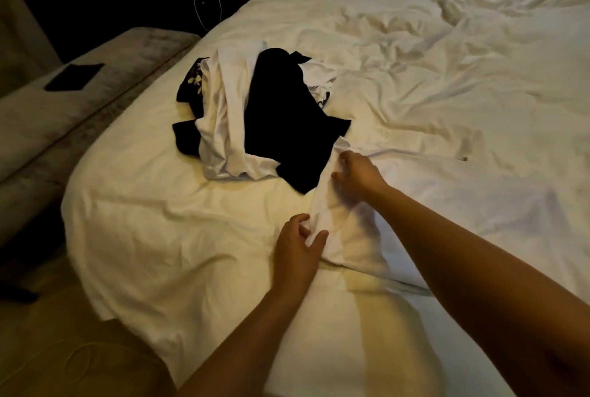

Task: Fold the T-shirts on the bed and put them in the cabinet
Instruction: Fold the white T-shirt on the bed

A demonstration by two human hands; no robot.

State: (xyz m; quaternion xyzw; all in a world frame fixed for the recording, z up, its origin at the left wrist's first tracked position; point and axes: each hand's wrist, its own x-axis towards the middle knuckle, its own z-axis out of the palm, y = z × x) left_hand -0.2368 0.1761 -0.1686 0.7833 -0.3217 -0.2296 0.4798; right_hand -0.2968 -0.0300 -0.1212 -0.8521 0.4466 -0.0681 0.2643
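While the pile point(255, 115) waits unfolded, left hand point(298, 248) and right hand point(356, 177) each pinch one white T-shirt's point(348, 233) edge on the bed point(159, 237); spreading it flat comes next.

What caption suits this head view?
Both hands, left and right, grip a white T-shirt beside the pile.

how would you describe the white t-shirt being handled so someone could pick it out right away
Start at the big bed with rumpled white sheets and find the heap of black and white clothes near its left edge. Just in front of it lies a white T-shirt. It alone sits apart from the heap, gripped by the left hand and right hand.
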